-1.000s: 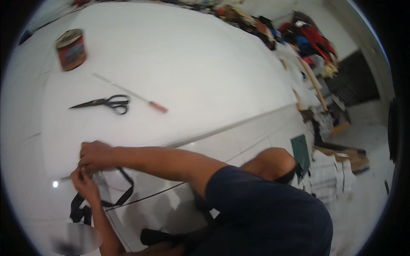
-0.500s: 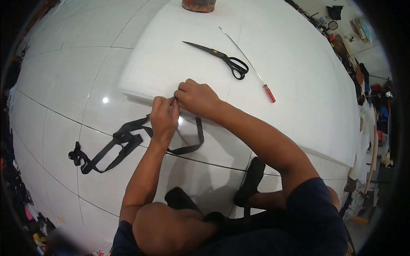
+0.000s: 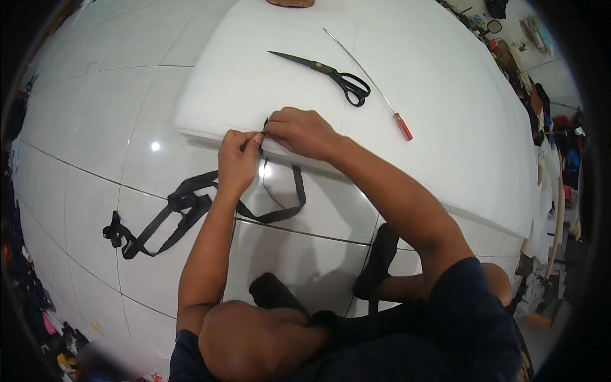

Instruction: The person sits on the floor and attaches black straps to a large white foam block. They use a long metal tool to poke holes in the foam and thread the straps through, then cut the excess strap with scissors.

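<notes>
My left hand and my right hand meet at the near edge of a thick white foam-like sheet. Both are closed, fingertips pinching a small black bit of strap between them. Its dark ends peek out above and below the fingers; the rest of the grip is hidden. Beneath them a long black strap lies in loose loops on the tiled floor, partly behind my left wrist. Black-handled scissors lie on the sheet beyond my hands. Right of the scissors rests a long thin screwdriver with a red handle.
A brown block-like object is cut off at the top edge, on the white sheet. My dark-covered feet are on the glossy tiles. Assorted clutter lines the right rim, with more along the left.
Both hands have shifted slightly up in the picture, and a black strap end now shows by my right fingertips. The sheet, scissors and screwdriver also appear a little higher in the view.
</notes>
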`<action>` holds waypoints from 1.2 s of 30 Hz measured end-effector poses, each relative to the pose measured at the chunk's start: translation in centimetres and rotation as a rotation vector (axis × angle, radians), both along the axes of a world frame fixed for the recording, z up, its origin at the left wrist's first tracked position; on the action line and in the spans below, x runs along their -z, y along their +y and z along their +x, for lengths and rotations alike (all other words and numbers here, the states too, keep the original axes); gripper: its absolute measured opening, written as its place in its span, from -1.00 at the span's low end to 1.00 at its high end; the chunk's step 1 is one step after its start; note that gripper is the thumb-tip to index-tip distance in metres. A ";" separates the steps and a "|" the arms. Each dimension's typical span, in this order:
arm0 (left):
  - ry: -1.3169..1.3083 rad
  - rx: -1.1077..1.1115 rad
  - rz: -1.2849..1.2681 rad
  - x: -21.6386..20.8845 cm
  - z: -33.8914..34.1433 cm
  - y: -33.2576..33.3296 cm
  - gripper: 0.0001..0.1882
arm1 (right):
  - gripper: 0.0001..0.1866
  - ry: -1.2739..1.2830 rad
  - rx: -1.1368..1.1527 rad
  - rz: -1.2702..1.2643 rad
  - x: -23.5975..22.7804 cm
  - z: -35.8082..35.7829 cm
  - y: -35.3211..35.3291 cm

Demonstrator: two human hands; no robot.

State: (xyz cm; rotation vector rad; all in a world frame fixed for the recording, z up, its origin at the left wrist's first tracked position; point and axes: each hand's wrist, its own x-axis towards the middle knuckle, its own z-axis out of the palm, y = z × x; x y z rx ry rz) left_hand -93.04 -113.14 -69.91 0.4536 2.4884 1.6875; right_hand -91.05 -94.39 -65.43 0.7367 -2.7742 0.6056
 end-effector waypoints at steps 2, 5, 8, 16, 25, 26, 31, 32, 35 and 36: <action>0.031 -0.019 -0.022 -0.1 0.1 -0.4 -0.80 | -0.89 -0.018 0.003 0.079 -0.2 -0.1 0.5; 0.112 -0.045 -0.129 -0.1 0.8 -0.6 -0.83 | -0.88 -0.031 -0.004 0.124 0.4 -0.2 1.2; 0.147 -0.013 -0.246 -0.3 1.0 -0.8 -0.82 | -0.85 -0.138 0.000 0.106 0.0 -0.9 1.3; -0.077 0.082 -0.470 -5.6 0.8 -2.0 -0.73 | -0.47 -0.443 0.754 0.270 -4.2 0.4 13.3; 0.020 0.035 -0.643 -8.1 0.8 -3.3 -0.70 | -0.54 -0.682 0.603 0.330 -6.9 0.0 12.1; 0.022 0.039 -0.649 -8.4 0.9 -3.3 -0.70 | -0.55 -0.718 0.590 0.300 -7.3 0.6 12.5; 0.045 0.017 -0.661 -9.0 1.2 -3.2 -0.73 | -0.55 -0.627 0.386 0.395 -10.1 5.6 12.2; 0.068 0.019 -0.661 -9.0 1.2 -3.1 -0.73 | -0.47 -0.607 0.392 0.437 -10.2 6.4 11.7; 0.029 -0.048 -0.642 -9.2 1.0 -2.9 -0.72 | -0.35 -0.230 0.161 0.516 -10.0 7.2 10.8; 0.045 -0.039 -0.652 -9.2 0.9 -2.8 -0.71 | -0.37 -0.278 0.189 0.558 -10.0 8.1 10.0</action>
